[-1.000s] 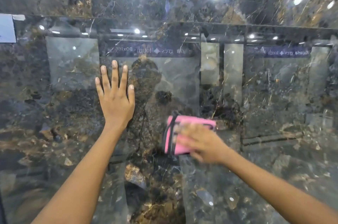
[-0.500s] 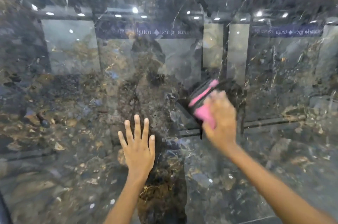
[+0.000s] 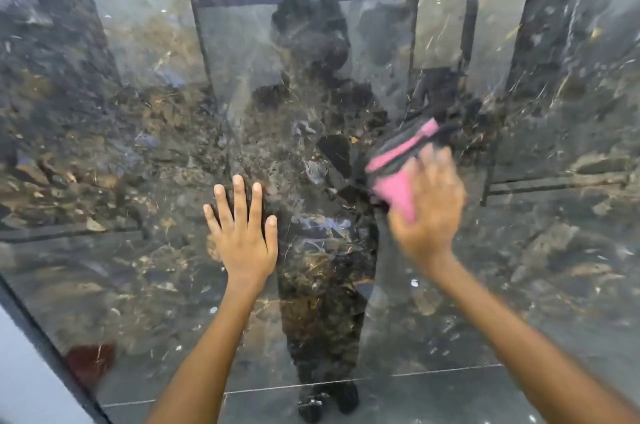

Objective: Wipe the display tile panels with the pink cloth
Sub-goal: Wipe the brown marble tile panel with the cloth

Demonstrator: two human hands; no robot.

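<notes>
while the left hand (image 3: 242,243) lies flat, fingers (image 3: 238,196) spread, on the glossy marbled tile panel (image 3: 138,181), the right hand (image 3: 427,212) presses the folded pink cloth (image 3: 398,177).

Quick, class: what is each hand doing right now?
Left hand: open, flat on the tile panel.
Right hand: presses the pink cloth; grip blurred.

Left hand (image 3: 242,240) lies flat on the tile panel (image 3: 138,153), fingers straight, just left of the panel's middle. Right hand (image 3: 427,212) is beside it to the right and a little higher, pressing the cloth (image 3: 398,167) on the panel. The cloth pokes out above and left of that hand. Both hands are apart.
</notes>
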